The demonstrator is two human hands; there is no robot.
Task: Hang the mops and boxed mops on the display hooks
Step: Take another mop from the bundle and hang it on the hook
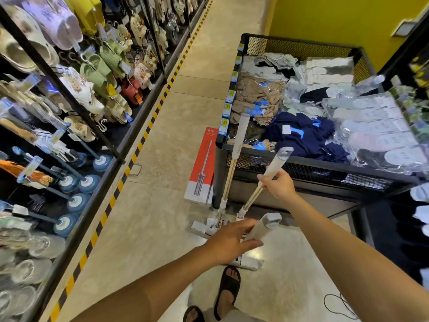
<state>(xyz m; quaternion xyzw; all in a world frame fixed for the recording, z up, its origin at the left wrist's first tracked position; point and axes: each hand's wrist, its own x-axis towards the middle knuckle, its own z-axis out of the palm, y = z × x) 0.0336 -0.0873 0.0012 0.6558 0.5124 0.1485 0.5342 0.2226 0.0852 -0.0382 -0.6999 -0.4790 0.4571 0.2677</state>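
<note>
Shop aisle [162, 147], display rack [69, 117] well left of the fingers, sock bin [301, 169] just behind them. Beyond the fingers, a red boxed mop [204, 163] and a leaning mop [241, 133] rest against the bin. The right hand [278, 185] curls round the far mop [277, 162], the left hand [228, 242] wraps the near mop [264, 226]. Pick-up step, I'd say; next, swing both across to free hooks on the rack

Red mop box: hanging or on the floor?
On the floor: the red mop box stands on end, leaning against the wire bin.
</note>
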